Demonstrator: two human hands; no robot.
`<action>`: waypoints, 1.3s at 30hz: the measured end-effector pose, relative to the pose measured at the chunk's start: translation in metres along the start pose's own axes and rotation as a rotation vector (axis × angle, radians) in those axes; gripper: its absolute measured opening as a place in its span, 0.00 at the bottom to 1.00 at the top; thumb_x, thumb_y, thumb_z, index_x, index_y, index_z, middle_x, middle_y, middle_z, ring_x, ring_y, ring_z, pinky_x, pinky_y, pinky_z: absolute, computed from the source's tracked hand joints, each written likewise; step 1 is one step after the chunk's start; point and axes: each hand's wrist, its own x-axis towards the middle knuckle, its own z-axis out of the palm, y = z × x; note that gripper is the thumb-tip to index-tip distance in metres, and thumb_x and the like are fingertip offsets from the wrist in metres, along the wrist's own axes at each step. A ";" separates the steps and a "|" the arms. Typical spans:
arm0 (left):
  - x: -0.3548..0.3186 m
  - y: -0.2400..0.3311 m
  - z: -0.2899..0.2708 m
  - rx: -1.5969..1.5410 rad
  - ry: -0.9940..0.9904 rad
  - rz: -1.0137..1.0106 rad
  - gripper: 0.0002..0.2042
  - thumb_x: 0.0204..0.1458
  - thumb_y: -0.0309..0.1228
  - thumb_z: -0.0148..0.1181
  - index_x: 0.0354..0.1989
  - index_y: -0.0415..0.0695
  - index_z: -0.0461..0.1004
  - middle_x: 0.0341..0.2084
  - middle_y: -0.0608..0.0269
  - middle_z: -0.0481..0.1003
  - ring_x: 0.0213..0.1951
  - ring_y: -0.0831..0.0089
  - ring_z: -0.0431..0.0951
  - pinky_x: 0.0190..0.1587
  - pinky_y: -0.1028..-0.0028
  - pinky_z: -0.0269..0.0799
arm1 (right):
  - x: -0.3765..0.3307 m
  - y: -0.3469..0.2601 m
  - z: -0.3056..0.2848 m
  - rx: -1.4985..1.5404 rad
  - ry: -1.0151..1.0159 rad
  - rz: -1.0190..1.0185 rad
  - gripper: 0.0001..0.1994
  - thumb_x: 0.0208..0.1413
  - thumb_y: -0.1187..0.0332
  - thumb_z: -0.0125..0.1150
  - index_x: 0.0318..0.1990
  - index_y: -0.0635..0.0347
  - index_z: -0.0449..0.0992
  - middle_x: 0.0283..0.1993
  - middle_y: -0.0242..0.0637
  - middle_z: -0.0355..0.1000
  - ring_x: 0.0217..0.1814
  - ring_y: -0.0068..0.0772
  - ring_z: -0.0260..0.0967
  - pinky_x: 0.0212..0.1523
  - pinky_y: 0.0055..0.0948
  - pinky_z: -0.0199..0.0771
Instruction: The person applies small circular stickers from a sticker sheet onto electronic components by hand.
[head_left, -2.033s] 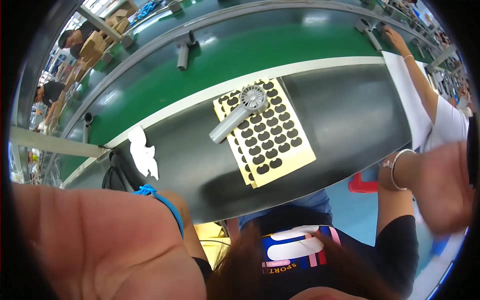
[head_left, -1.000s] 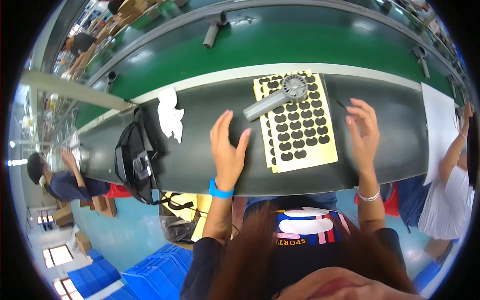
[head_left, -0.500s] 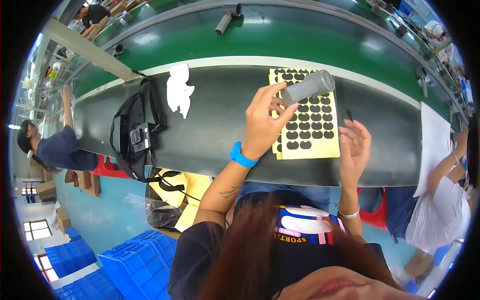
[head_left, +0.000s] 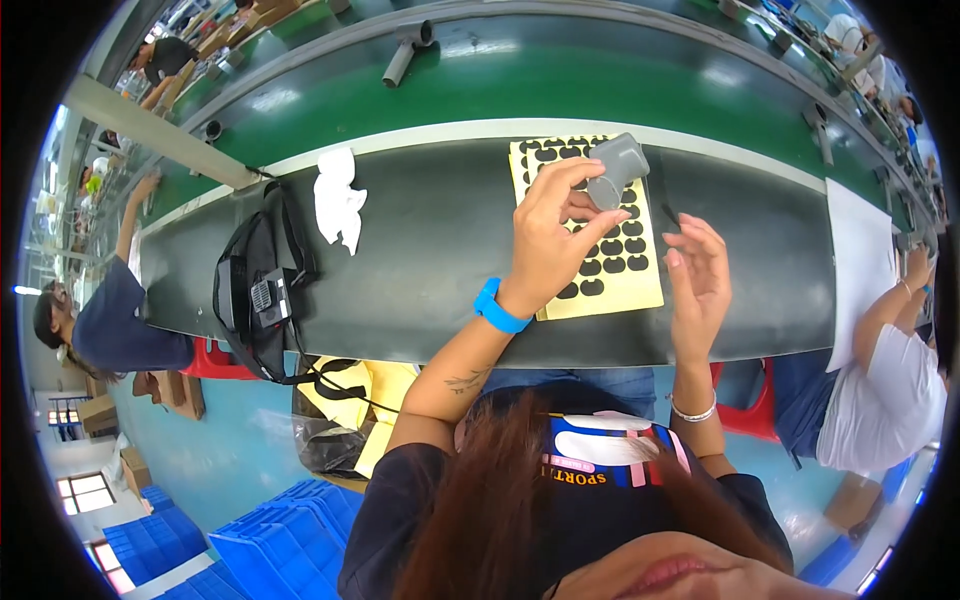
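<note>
Here, the left hand grips the fan, slanting away rightward; the right hand, just beside, touches a dark tab, grip unclear.

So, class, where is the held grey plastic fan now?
The grey plastic fan is in the left hand, right of centre in the head view, over the far end of the yellow sheets of black stickers.

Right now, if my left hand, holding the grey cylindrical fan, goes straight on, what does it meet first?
Probably the long white strip edging the black table; depth is unclear: the left hand may pass above.
</note>
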 end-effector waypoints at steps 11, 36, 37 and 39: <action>0.002 -0.002 0.006 -0.315 -0.049 -0.211 0.15 0.50 0.19 0.61 0.48 0.35 0.72 0.48 0.51 0.72 0.35 0.70 0.80 0.34 0.76 0.81 | 0.017 -0.011 0.014 0.123 -0.007 -0.037 0.29 0.57 0.81 0.53 0.64 0.62 0.50 0.59 0.50 0.62 0.51 0.29 0.68 0.49 0.23 0.67; -0.016 -0.003 -0.016 -0.469 -0.080 -0.272 0.12 0.56 0.22 0.54 0.48 0.35 0.71 0.55 0.51 0.65 0.42 0.71 0.76 0.39 0.72 0.79 | 0.021 0.001 0.052 0.126 -0.166 -0.058 0.31 0.53 0.82 0.56 0.63 0.63 0.50 0.51 0.44 0.69 0.43 0.22 0.65 0.46 0.22 0.68; -0.020 -0.003 -0.023 -0.204 -0.062 -0.215 0.13 0.55 0.23 0.56 0.49 0.35 0.70 0.56 0.50 0.64 0.41 0.71 0.77 0.38 0.74 0.78 | 0.017 0.000 0.051 0.027 -0.262 -0.061 0.32 0.52 0.82 0.56 0.64 0.63 0.49 0.53 0.45 0.69 0.44 0.24 0.66 0.48 0.24 0.68; -0.032 0.000 -0.041 0.293 0.030 -0.203 0.17 0.53 0.25 0.60 0.51 0.35 0.68 0.56 0.48 0.63 0.40 0.69 0.77 0.35 0.76 0.75 | 0.007 0.007 0.052 -0.076 -0.427 -0.033 0.34 0.52 0.82 0.56 0.66 0.62 0.47 0.56 0.46 0.67 0.48 0.28 0.68 0.50 0.28 0.68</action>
